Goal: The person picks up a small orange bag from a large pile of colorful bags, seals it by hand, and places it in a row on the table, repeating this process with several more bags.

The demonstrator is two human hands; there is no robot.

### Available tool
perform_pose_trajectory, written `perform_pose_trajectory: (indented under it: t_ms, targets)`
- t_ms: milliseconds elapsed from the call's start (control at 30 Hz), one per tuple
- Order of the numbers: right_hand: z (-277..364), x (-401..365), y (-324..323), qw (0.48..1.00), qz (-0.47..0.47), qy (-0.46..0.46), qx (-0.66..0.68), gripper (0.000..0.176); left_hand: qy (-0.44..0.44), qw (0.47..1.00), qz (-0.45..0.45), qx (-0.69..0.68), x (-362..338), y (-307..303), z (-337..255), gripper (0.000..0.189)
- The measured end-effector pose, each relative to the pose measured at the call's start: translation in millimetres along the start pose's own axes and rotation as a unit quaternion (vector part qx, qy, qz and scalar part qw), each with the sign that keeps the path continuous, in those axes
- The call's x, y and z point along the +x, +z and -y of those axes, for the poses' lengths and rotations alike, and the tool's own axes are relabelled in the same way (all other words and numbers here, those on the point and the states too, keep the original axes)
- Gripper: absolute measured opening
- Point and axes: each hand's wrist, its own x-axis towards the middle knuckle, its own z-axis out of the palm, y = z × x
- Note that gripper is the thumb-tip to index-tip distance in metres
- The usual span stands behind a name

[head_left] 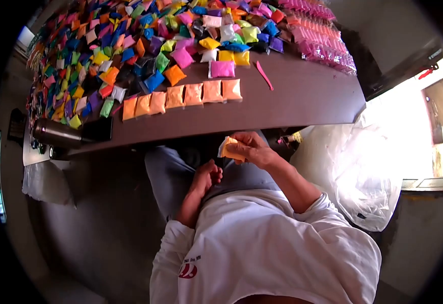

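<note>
My right hand [249,148] is closed around a light orange packet [228,148], held over my lap just off the table's front edge. Lower and to its left, my left hand [208,175] has its fingers curled, and whether anything is in them is too small to tell. On the table [292,104] lies a row of several light orange packets [185,96], side by side near the front edge. A pink packet [222,69] sits behind the row, and a pink plastic stick [264,76] lies to the right of it.
A large heap of colourful packets [110,55] covers the table's back and left. Pink packets in clear wrap [317,38] stand at the back right. A metal flask [56,133] and a black object [98,129] lie at the front left. Plastic bags [348,172] hang at the right.
</note>
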Motion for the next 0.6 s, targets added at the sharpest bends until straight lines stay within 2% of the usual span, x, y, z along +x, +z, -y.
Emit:
perform_pose_trajectory:
  t_ms: [100, 133, 167, 233, 333, 367, 433, 467, 533, 567, 600]
  targets:
    - [-36, 10, 0, 0.997, -0.025, 0.018, -0.067, 0.030, 0.004, 1.000, -0.013, 0.018, -8, 9, -1, 0.043]
    - [-44, 11, 4, 0.990, -0.089, 0.048, -0.098, 0.031, 0.023, 0.999, -0.021, 0.035, -11, 12, -1, 0.044]
    - [-57, 14, -1, 0.990, -0.088, 0.050, -0.096, 0.031, 0.040, 0.997, -0.029, 0.052, -14, 14, -1, 0.045]
    - [-74, 23, -10, 0.979, -0.020, 0.015, -0.202, 0.034, 0.037, 0.997, -0.029, 0.065, -14, 14, -3, 0.046]
    - [-76, 24, -10, 0.969, -0.010, -0.026, -0.246, 0.036, 0.038, 0.996, -0.016, 0.082, -12, 11, 0, 0.044]
    - [-80, 26, -15, 0.970, -0.009, -0.022, -0.244, 0.036, 0.044, 0.996, -0.014, 0.071, -8, 10, 3, 0.043]
    - [-80, 28, -18, 0.962, 0.118, -0.136, -0.205, 0.037, 0.047, 0.997, -0.012, 0.057, -5, 5, 8, 0.042]
    - [-82, 27, -17, 0.962, 0.120, -0.132, -0.205, 0.037, 0.062, 0.992, -0.011, 0.105, -3, 1, 10, 0.042]
    - [-51, 23, 2, 0.957, 0.058, 0.120, -0.257, 0.037, 0.076, 0.986, -0.010, 0.150, -3, 1, 11, 0.042]
    - [-54, 23, 2, 0.957, 0.060, 0.122, -0.257, 0.037, 0.077, 0.986, -0.020, 0.149, -4, 3, 9, 0.042]
    - [-58, 22, 2, 0.978, 0.024, 0.125, -0.167, 0.037, 0.078, 0.985, -0.030, 0.148, -6, 6, 7, 0.043]
